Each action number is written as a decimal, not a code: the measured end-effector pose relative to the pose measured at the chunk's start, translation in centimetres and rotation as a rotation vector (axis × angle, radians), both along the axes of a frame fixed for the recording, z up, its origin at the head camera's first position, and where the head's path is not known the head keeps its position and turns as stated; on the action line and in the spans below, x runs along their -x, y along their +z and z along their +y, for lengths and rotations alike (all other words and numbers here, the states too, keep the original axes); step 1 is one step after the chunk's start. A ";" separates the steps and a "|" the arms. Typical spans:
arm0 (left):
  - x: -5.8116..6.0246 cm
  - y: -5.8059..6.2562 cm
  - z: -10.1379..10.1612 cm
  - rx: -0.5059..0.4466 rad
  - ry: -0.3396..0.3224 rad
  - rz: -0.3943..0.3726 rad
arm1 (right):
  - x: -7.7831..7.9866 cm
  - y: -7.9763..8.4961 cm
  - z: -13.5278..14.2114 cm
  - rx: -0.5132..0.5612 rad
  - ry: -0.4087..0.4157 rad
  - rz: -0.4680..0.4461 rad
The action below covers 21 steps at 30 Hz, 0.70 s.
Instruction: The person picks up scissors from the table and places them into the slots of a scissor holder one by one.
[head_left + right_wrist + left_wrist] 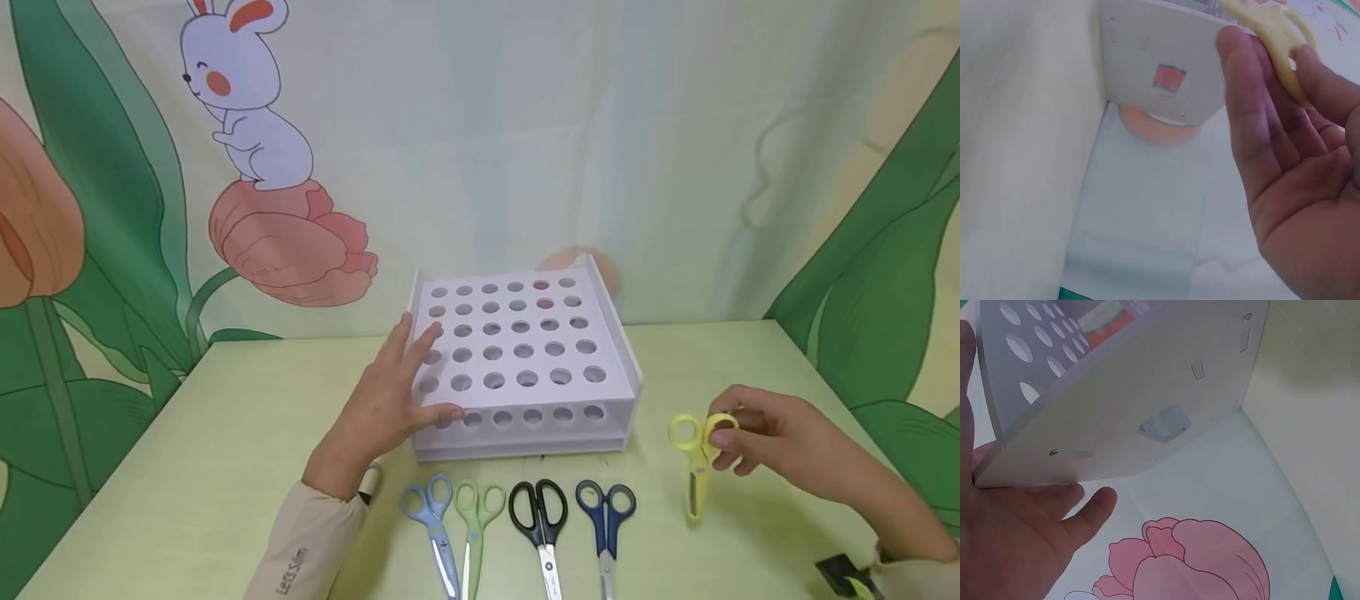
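Observation:
My left hand (375,412) rests at the left front corner of a white rack (525,450) with rows of round holes, fingers spread and fairly straight. In the left wrist view, the fingers lie along the rack's side wall (1110,450). Off to the right, my right hand (795,442) pinches a pair of yellow scissors (697,467) by one handle ring, blades hanging downward above the table. The right wrist view shows the thumb against the yellow handle (1282,47), with the blade end out of frame.
In front of the rack lie light blue scissors (438,533), green scissors (472,533), black scissors (543,537) and navy scissors (606,542), handles toward the rack. All are on a pale green table (247,450). A printed curtain (480,192) hangs behind the rack.

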<state>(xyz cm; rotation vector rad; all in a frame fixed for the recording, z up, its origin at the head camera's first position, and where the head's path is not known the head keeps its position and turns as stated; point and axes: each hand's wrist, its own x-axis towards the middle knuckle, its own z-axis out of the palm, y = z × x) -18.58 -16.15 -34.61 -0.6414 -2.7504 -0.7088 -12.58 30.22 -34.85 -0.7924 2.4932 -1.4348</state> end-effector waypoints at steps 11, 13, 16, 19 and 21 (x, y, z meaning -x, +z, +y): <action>-0.4 0.5 0.6 0.060 0.127 -0.121 | 0.6 2.9 -0.9 0.106 -0.038 0.162; -0.5 0.6 0.7 0.069 0.139 -0.147 | 0.7 3.5 -1.3 0.121 -0.060 0.198; -0.5 0.6 0.8 0.077 0.144 -0.169 | 0.8 4.3 -1.9 0.171 -0.088 0.228; -0.5 0.6 0.8 0.079 0.140 -0.167 | 1.0 5.0 -2.7 0.245 -0.111 0.217; -0.5 0.5 0.9 0.075 0.138 -0.165 | 1.1 5.5 -3.2 0.287 -0.128 0.198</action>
